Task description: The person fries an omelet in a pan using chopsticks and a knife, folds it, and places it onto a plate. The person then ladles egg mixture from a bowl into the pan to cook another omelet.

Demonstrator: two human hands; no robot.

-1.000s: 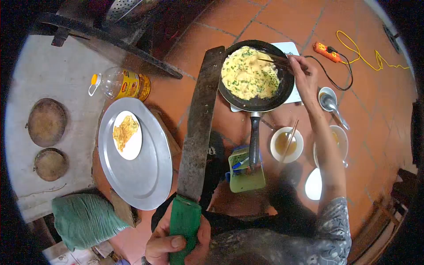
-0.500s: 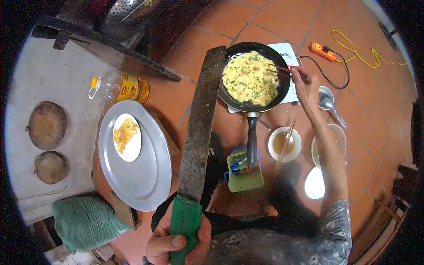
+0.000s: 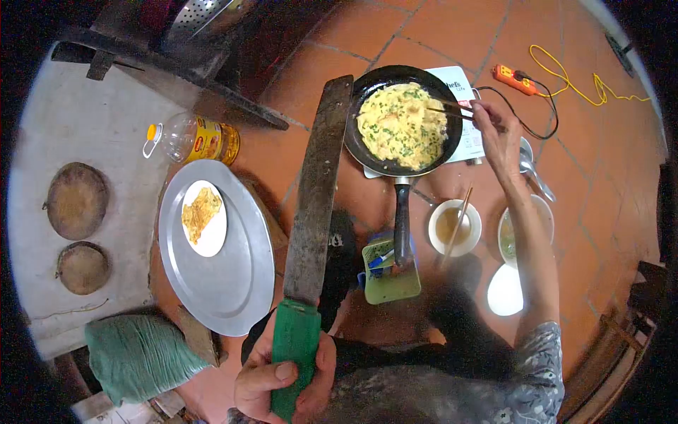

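My left hand (image 3: 263,385) is closed around the green handle of a large knife (image 3: 316,205). Its long, dark-stained blade points up, with the tip beside the left rim of a black frying pan (image 3: 361,147). In the pan lies a yellow egg omelette (image 3: 401,131) flecked with green herbs. From the right side my right hand (image 3: 500,134) grips a pair of dark chopsticks (image 3: 455,112), their tips at the omelette's right edge. The pan sits on a white cooker (image 3: 472,145), its black handle (image 3: 402,222) pointing down.
A metal tray (image 3: 219,290) at left bears a white plate (image 3: 215,240) with cooked egg. Behind it lies an oil bottle (image 3: 194,138). Right of the pan handle are a bowl of liquid (image 3: 436,233), another bowl (image 3: 547,212) and a green basket (image 3: 395,290). An orange power strip (image 3: 514,79) lies farther back.
My right hand has shifted slightly to the right, still with the chopsticks at the omelette's edge. The knife tip has moved a little to the left.
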